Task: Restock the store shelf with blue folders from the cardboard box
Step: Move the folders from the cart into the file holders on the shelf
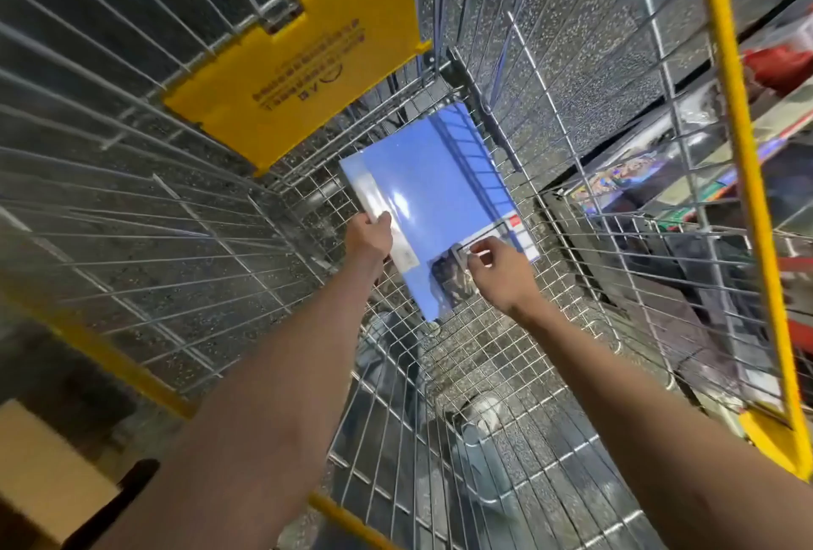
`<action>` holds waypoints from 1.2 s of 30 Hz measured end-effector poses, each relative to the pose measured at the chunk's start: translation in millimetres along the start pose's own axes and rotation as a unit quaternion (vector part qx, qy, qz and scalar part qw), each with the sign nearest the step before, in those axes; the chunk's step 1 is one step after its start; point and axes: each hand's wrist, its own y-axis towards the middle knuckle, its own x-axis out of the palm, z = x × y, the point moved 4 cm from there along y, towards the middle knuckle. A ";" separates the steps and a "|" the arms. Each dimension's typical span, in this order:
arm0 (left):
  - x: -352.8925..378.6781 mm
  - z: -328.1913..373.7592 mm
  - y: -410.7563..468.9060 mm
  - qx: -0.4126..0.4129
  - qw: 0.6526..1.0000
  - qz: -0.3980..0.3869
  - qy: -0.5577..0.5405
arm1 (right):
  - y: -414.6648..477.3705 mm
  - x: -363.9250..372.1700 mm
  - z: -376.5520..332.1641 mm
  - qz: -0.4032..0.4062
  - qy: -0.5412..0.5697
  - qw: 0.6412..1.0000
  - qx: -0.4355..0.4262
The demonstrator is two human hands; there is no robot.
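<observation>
Head cam, looking down into a wire cart (132,206).

Far left, low corner: cardboard box (39,474), outside the cart, blurred, only one corner in view. Can't see what's in it.

Upper left of centre: yellow plastic flap (299,61) hanging against the cart's wire wall, with printed text on it too small to read.

Left hand (369,237): reaching in, fingers curled round the left edge of the blue folder (426,188), thumb on top of the white strip that runs along that edge. Firm grip.

Folder: inside the cart, tilted, far end up towards the far corner, near end down over the wire floor. Glossy surface with glare on it. Can't tell if it rests on the mesh or hangs in my hands. Only this one is visible.

Label (517,237): white with a red patch, at the folder's right edge near the lower corner.

Right hand (501,272): at the folder's near right part, just beside the label. Fingers curled, thumb and forefinger pinching something thin and pale on the cover. Can't tell exactly what it is.

Right: yellow rail (739,144) of the cart frame, running top to bottom.

Beyond it, seen through the wire: store shelf (660,184) with mixed coloured goods, blurred, well apart from the folder.
</observation>
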 end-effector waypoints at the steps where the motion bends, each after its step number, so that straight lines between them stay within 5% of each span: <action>1: 1.6 0.6 -0.8 0.011 1.000 -0.017 0.003 | -0.8 0.6 0.2 0.002 0.006 1.000 -0.003; 8: 2.4 7.6 -19.2 0.000 0.992 -0.107 -0.068 | -13.1 -9.3 -6.4 0.015 0.034 0.999 -0.011; 15: 9.1 47.6 -60.6 0.080 0.979 -0.168 -0.087 | -30.0 -32.5 -17.9 0.054 0.032 0.997 -0.035; 22: -1.6 89.6 -140.7 0.172 0.981 -0.093 0.006 | -78.4 -64.8 -46.6 0.059 -0.024 0.984 -0.166; 29: -34.9 97.1 -256.7 0.263 0.954 -0.142 -0.013 | -156.0 -93.5 -41.7 0.110 -0.032 0.951 -0.289; 36: -59.4 62.6 -345.4 0.336 0.934 -0.091 -0.077 | -227.0 -133.0 -7.7 0.082 0.149 0.934 -0.315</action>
